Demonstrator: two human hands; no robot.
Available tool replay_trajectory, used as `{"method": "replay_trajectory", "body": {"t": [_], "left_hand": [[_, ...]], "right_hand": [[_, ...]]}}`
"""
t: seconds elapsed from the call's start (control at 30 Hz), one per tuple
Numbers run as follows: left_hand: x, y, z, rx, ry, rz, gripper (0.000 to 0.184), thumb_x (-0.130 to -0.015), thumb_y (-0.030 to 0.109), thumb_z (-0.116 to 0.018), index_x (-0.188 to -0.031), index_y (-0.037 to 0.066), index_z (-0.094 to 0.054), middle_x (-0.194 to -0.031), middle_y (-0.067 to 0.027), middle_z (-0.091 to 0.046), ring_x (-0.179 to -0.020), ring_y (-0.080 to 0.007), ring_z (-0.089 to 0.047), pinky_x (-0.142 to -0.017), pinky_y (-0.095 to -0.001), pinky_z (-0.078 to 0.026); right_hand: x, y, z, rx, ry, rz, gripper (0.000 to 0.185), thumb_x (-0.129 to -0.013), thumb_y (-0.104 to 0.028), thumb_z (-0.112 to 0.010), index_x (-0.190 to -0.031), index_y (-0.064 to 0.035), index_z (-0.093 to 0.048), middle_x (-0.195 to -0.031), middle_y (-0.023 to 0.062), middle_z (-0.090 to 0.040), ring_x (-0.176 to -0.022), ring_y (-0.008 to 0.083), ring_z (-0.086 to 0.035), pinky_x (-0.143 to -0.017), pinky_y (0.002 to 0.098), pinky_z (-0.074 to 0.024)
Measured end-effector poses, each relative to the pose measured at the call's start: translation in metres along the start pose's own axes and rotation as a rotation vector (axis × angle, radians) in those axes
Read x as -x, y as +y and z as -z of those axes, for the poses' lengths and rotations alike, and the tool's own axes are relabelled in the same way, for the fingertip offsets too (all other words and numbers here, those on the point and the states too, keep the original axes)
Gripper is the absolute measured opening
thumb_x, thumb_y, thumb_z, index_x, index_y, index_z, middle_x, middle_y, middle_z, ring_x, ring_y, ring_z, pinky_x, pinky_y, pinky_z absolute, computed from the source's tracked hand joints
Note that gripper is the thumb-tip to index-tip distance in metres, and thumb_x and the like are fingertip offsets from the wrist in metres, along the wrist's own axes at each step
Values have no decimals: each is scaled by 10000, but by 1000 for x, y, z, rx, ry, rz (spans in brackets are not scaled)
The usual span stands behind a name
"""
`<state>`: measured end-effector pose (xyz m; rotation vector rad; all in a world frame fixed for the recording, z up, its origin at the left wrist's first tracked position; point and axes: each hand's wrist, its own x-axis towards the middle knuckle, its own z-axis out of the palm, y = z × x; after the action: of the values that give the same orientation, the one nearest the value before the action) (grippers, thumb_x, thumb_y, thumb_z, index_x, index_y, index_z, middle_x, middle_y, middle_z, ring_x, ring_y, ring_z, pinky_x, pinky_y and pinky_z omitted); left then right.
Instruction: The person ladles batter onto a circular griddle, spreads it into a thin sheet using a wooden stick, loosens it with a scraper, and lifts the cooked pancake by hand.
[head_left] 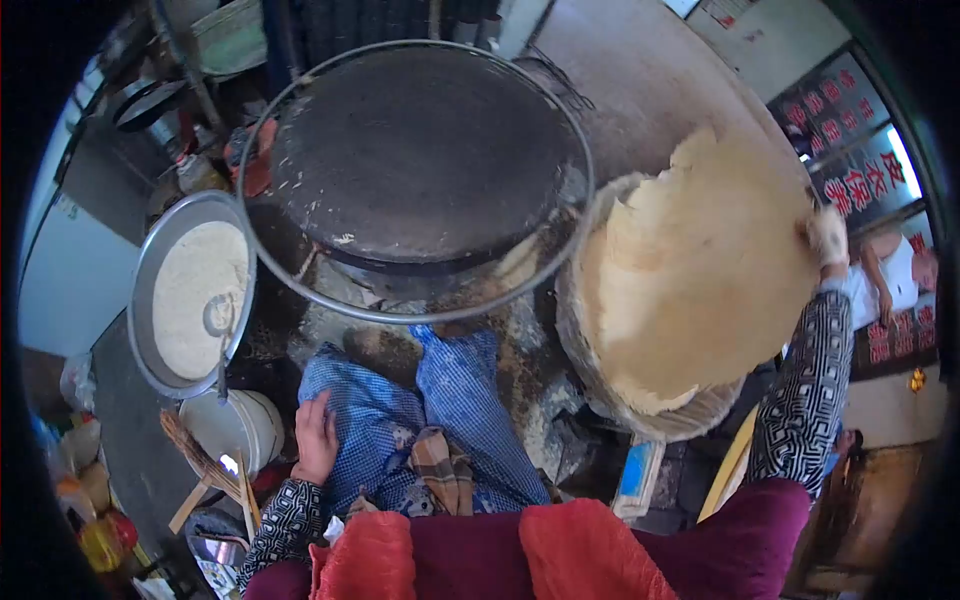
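My left hand rests on the blue checked cloth over my knee, fingers loosely extended and holding nothing. On the right, my right hand is at the far right edge of a large, thin, tan pancake, its fingers closed on that edge; they are slightly blurred. The pancake lies over a round, plastic-wrapped stand, its left edge ragged and curling. In front of me is a wide black round griddle. A metal basin of pale batter stands left of it, with a ladle inside.
A metal ring surrounds the griddle. Below the basin stand a white bucket and a straw brush. A blue-and-white box is near my right leg. Another person is at the far right, beside red-lettered signs.
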<state>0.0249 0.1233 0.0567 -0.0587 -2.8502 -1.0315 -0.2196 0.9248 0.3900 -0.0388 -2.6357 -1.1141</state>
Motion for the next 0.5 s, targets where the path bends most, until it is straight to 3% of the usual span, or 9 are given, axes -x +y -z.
{"method": "replay_trajectory", "body": {"t": [0.03, 0.13, 0.17, 0.2, 0.23, 0.27, 0.4, 0.43, 0.5], "left_hand": [[-3, 4, -5, -7, 0, -14, 381, -747, -34, -558, -1123, 11, -527, -895, -155, -527, -813, -321, -502, -751, -421, -406], [-15, 17, -17, 28, -42, -120, 386, -745, -30, -558, -1128, 7, -518, -898, -161, -533, -834, -328, -505, -769, -413, -405], [-18, 22, -19, 31, -53, -138, 386, -745, -30, -558, -1128, 7, -518, -898, -161, -533, -834, -328, -505, -769, -413, -405], [-20, 29, -20, 14, -45, -205, 377, -745, -28, -559, -1119, 3, -522, -896, -164, -536, -840, -331, -506, -776, -411, -404], [-21, 32, -21, -3, -36, -271, 369, -744, -26, -559, -1111, -1, -526, -894, -167, -539, -846, -334, -506, -783, -409, -402], [-18, 30, -22, -3, -67, -269, 344, -746, -7, -565, -1089, -1, -538, -904, -171, -545, -861, -339, -507, -792, -413, -403], [-9, 27, -21, -4, -114, -253, 293, -751, 21, -583, -1042, -7, -563, -909, -170, -547, -861, -336, -512, -791, -412, -404], [-6, 26, -21, -10, -121, -268, 293, -751, 21, -583, -1042, -7, -563, -909, -170, -547, -861, -336, -512, -791, -412, -404], [-4, 24, -20, -73, -145, -222, 285, -752, 20, -583, -1035, -10, -569, -922, -173, -553, -875, -333, -516, -796, -410, -405]], "right_hand": [[-13, -18, 68, -236, -93, -228, 298, -707, -282, -618, -857, -29, -573, -780, 190, -603, -706, 379, -579, -607, 452, -464], [-30, -65, 94, -98, 94, -53, 142, -686, -190, -589, -695, -49, -585, -736, 171, -622, -678, 350, -594, -598, 410, -502], [-20, -91, 76, -113, 440, 101, 73, -705, -134, -566, -698, -68, -596, -718, 155, -630, -670, 318, -611, -576, 391, -504], [-5, -153, 127, 25, 23, 24, 115, -754, -126, -526, -820, -94, -616, -751, 124, -646, -685, 279, -627, -593, 382, -506], [17, -184, 108, 40, 209, 165, 160, -787, -163, -498, -857, -107, -631, -759, 102, -653, -692, 260, -638, -585, 382, -498], [30, -227, 119, -186, -58, 38, 105, -750, -163, -501, -746, -98, -583, -775, 89, -620, -685, 251, -602, -576, 391, -491], [131, -347, -1, -339, -394, 35, 218, -813, -198, -454, -922, -131, -630, -931, 86, -654, -854, 280, -628, -698, 487, -460], [146, -371, -26, -436, -739, -25, 326, -876, -244, -361, -1120, -156, -559, -1121, 82, -591, -1050, 267, -556, -859, 593, -371], [191, -415, -85, -577, -780, -152, 346, -877, -268, -381, -1163, -166, -548, -1174, 109, -568, -1097, 276, -538, -911, 607, -342]]}}
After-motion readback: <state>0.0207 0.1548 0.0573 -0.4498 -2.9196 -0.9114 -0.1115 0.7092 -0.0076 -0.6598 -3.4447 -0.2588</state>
